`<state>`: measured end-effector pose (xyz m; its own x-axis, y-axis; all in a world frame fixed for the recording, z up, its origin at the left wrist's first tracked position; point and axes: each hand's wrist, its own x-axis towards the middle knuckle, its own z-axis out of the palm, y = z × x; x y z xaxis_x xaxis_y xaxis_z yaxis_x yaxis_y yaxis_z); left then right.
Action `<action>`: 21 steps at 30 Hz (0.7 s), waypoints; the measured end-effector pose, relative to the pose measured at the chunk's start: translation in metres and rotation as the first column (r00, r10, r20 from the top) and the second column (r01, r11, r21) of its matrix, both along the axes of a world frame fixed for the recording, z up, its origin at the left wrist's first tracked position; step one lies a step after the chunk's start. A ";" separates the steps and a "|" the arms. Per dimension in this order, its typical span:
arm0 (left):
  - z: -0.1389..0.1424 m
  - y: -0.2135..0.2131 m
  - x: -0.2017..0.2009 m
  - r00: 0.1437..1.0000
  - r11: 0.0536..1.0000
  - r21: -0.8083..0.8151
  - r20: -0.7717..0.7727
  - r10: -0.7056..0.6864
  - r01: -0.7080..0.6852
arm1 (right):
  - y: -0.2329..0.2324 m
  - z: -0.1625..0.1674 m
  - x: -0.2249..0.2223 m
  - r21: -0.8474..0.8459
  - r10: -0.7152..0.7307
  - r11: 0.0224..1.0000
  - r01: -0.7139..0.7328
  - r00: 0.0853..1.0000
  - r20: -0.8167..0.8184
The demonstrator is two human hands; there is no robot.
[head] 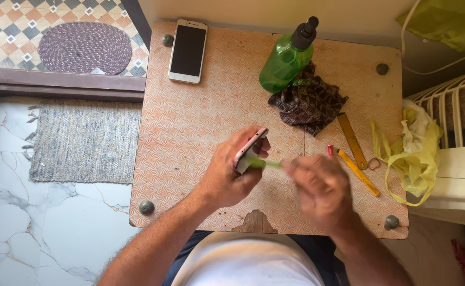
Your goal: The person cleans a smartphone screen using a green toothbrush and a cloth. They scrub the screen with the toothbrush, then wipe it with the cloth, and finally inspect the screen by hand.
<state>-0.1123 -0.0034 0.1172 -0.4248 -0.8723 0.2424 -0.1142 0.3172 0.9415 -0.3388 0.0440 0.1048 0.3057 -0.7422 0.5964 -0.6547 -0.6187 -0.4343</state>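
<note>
Fingers of the left hand: wrapped around a pink phone, held edge-up above the table centre. Right hand: blurred, pinching a thin green tool against the phone. At 12 o'clock: green bottle, dark cloth. At 11 o'clock: white phone. At 3 o'clock: yellow rulers.

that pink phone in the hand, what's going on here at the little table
A person seated at a small patterned table holds a pink phone on edge in the left hand. The right hand, blurred, holds a thin green tool against the phone's edge. A second phone lies face up at the far left corner. A green spray bottle rests by a dark cloth, with yellow rulers and a yellow bag to the right.
</note>
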 end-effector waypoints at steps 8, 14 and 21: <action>-0.005 0.000 0.003 0.998 0.988 -0.143 0.008 0.061 -0.059 | 0.002 0.005 0.006 0.001 0.064 0.998 -0.064 0.998 -0.011; -0.008 -0.002 0.009 0.999 0.979 -0.195 0.007 0.053 -0.051 | -0.003 -0.001 0.011 0.027 0.048 0.998 -0.052 0.991 0.129; -0.012 -0.003 0.004 0.999 0.990 -0.130 -0.010 0.046 -0.047 | -0.004 -0.002 0.010 0.142 -0.104 0.986 0.082 0.982 0.156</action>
